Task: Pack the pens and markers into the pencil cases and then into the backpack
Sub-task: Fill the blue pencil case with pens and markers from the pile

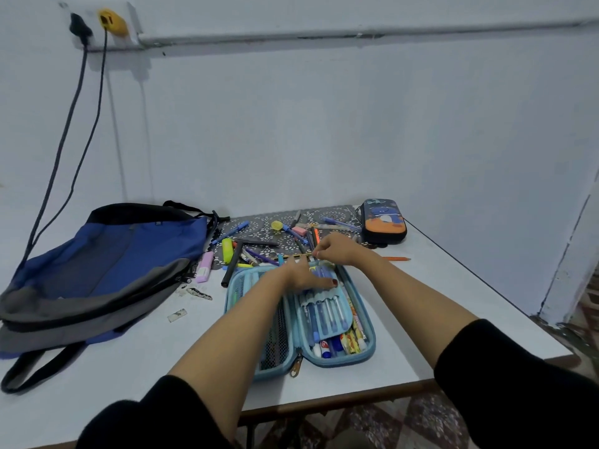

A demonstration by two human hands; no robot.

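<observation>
press down with the left hand (304,277), laid flat with straight fingers across the far half of the open pencil case (368,346), so as to pin the pens already seated in the flap while sliding in the next. feed each pen lengthwise, in line with its neighbours, never crosswise. watch the right hand (337,251), hovering at the far rim of the case with fingers curled and tips pinched together just beside the end of a striped pencil (296,256); cannot tell whether anything is truly gripped there. expect many more trips, judging by the loose pens and markers (259,243) scattered on a patterned mat (327,212) just beyond the case. note the case itself: light blue, stiff-sided, unzipped and spread in two halves on the near middle of the counter (437,303), with a mesh pocket on the left and a flap of blue pens on the right over brighter ones beneath. leave for later the second pencil case (384,222), dark with an orange picture, at the far right, and the backpack (107,264), blue and grey, slumped at the left.
</observation>
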